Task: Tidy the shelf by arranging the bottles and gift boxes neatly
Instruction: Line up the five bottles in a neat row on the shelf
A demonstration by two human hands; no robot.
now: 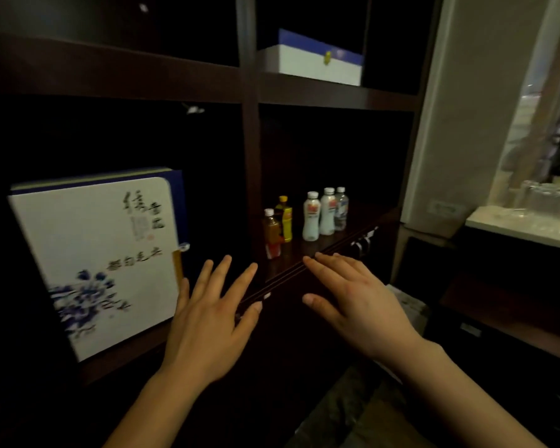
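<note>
Left hand [207,321] and right hand [356,305] are held spread, empty. Plastic drink bottles [311,218] are judged light, easily toppled; mid-body grasp advised. Gift box [94,263] judged rigid; edges preferred.

The large white gift box [91,263] standing upright carries black brush calligraphy in Chinese: a few big characters at its top right, a red seal stamp just below them, and a row of smaller characters lower down, above the blue flower print. Blur keeps the characters from being read with any certainty. To the right of this box, the bottles [311,218] bear coloured labels, too small to read.
</note>
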